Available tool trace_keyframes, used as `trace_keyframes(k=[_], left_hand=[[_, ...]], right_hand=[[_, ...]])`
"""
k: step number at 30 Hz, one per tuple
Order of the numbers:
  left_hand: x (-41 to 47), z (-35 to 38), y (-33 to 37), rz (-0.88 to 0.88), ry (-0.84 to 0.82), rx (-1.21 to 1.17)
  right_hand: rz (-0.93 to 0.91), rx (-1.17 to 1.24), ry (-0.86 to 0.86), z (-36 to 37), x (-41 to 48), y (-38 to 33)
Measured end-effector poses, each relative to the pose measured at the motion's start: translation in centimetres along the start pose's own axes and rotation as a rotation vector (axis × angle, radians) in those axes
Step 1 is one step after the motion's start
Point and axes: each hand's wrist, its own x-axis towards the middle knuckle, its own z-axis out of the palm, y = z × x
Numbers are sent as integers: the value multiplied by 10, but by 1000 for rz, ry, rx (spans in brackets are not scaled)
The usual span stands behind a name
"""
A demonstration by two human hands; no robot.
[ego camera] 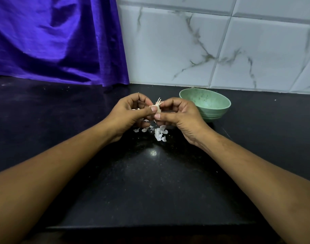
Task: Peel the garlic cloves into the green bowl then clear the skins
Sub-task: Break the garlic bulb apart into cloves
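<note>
A pale garlic clove [157,107] with dry skin tips sticking up is held above the black counter between both hands. My left hand [131,114] pinches it from the left with thumb and curled fingers. My right hand [179,117] pinches it from the right, thumb against the clove. White garlic skins [159,133] lie scattered on the counter just below the hands. The green bowl [206,103] stands upright to the right of my right hand, near the tiled wall; what I see of its inside shows no cloves.
The black stone counter [150,182] runs to a front edge near the bottom of the view. A purple cloth [54,41] hangs at the back left. White marbled wall tiles [221,46] close off the back right.
</note>
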Motion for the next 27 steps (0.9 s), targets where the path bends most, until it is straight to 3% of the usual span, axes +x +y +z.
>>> trace_keyframes(k=[8, 19, 27], left_hand=[[0, -1, 2, -50, -17, -79], [3, 1, -3, -69, 35, -14], [3, 1, -7, -41, -38, 56]], right_hand=[[42, 144, -24, -4, 1, -1], [-31, -47, 33, -6, 2, -1], [-7, -81, 9, -7, 4, 4]])
